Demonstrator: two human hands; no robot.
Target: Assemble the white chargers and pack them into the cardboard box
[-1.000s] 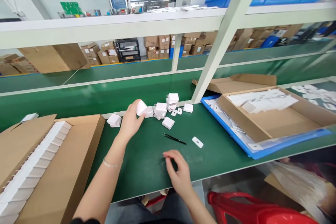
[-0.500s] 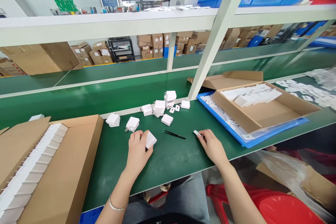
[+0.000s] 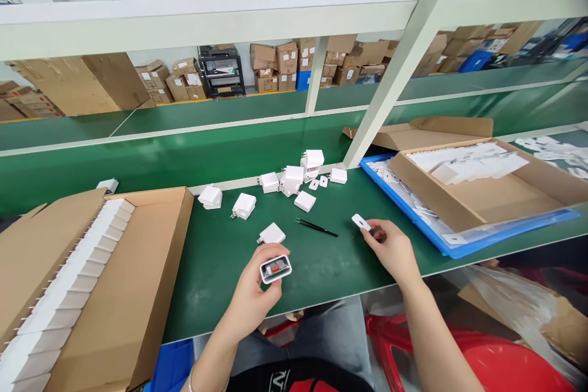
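Observation:
My left hand (image 3: 257, 285) is closed around a white charger housing (image 3: 276, 269). Its open end faces up toward me, showing orange and metal parts inside. In my right hand (image 3: 390, 248), thumb and fingers pinch a small white cover plate (image 3: 361, 222) with a dark slot in it. The two hands are well apart. Just beyond the left hand lies a white charger block (image 3: 272, 234) with its prongs to the left. Black tweezers (image 3: 316, 228) rest on the green bench between the hands. Farther back is a group of white charger blocks (image 3: 293, 179), with two small cover plates (image 3: 323, 181) beside them.
At left stands a cardboard box (image 3: 160, 282) with a row of white chargers. On the right, another cardboard box (image 3: 514, 196) sits on a blue tray (image 3: 452, 251) of white plates. A slanted post (image 3: 395, 92) rises behind the bench; a red stool (image 3: 505, 361) is below.
The left hand has come nearer me, and the open end of its housing now shows. A charger block lies just beyond it. The right hand has turned the cover plate's slotted face into view.

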